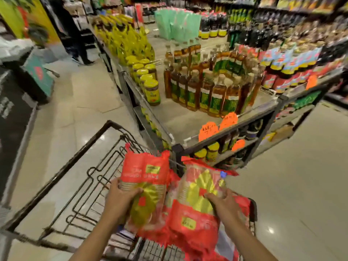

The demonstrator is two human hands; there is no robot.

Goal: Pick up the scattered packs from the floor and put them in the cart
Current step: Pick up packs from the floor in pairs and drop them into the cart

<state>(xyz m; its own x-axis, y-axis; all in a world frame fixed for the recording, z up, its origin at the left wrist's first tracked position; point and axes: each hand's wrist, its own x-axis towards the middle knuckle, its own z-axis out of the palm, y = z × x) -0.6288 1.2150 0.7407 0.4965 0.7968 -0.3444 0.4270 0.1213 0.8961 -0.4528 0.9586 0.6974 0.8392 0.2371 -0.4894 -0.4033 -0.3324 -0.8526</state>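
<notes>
Over the cart (79,166), both hands are clamped on packs: the left hand (120,199) grips the left pack (146,187), the right hand (224,206) grips the right pack (197,200). Risk: the glossy film is likely slippery, so a loose grip or a careless release could drop a pack outside the wire basket, or topple the pile below. Each pack is red with a yellow centre panel and a small yellow label; further red packs lie beneath.

Site: retail grocery shop | Evidence: display shelf (216,127) stocked with oil bottles (205,91) and jars (151,90) | orange price tags (208,129) | wire cart (88,178) | tiled aisle floor (293,185)
</notes>
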